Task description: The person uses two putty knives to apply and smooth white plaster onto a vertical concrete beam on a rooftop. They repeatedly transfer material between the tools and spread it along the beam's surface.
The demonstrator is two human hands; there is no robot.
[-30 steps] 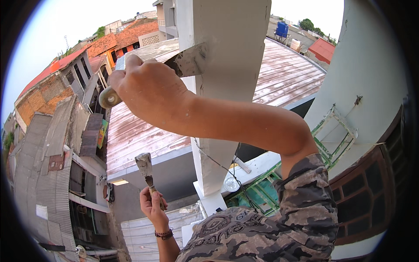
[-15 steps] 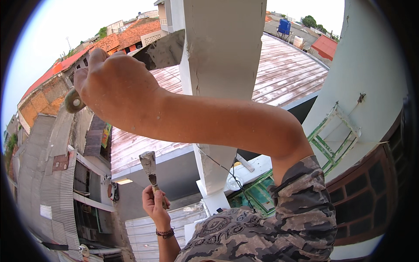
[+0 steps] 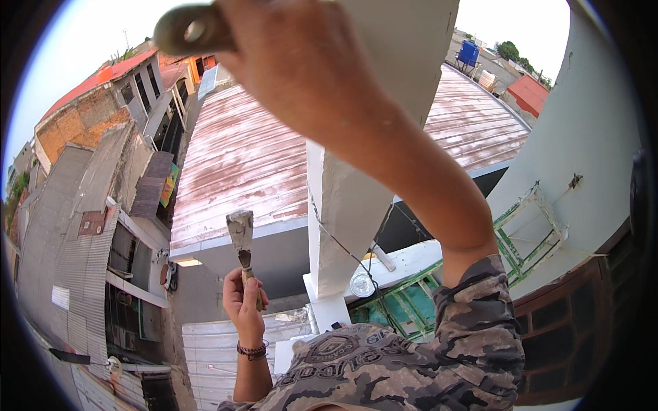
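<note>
My left hand, low and left of the pillar, is closed round the handle of a small putty knife. Its narrow blade points up and carries greyish-white filler. My right arm reaches up across the view, and my right hand is at the top edge in front of the white pillar. The fist wraps the handle of a wide putty knife, whose holed butt end sticks out to the left. Its blade is out of sight, so I cannot tell whether it touches the pillar.
A rusty corrugated roof spreads behind the pillar. Dark wires hang beside it. At its foot are a clear round container and a green metal frame. A second green frame leans against the right wall.
My right hand has moved up and to the right with the wide putty knife, and its blade has left the view. My left hand holds its putty knife in nearly the same place.
</note>
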